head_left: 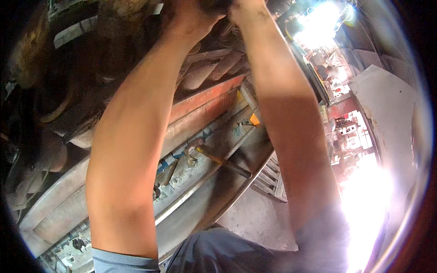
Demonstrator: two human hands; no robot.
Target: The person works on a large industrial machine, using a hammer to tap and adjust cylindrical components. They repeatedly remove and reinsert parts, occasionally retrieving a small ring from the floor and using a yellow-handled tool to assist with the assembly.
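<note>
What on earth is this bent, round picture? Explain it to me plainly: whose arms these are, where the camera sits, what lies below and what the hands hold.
No machine here: a person wears a wide fisheye camera on the head, so straight edges bend. The two bare forearms are that person's own, raised up. The left hand and right hand meet at the top edge on a dark rusty metal part; what they grip is too dark to tell. Below runs a long dusty metal tray, with a hammer with a yellowish wooden handle and small rusty tools lying in it.

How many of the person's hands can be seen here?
2: the left hand and the right hand, both raised at the top edge against dark machinery; fingers are partly hidden.
</note>
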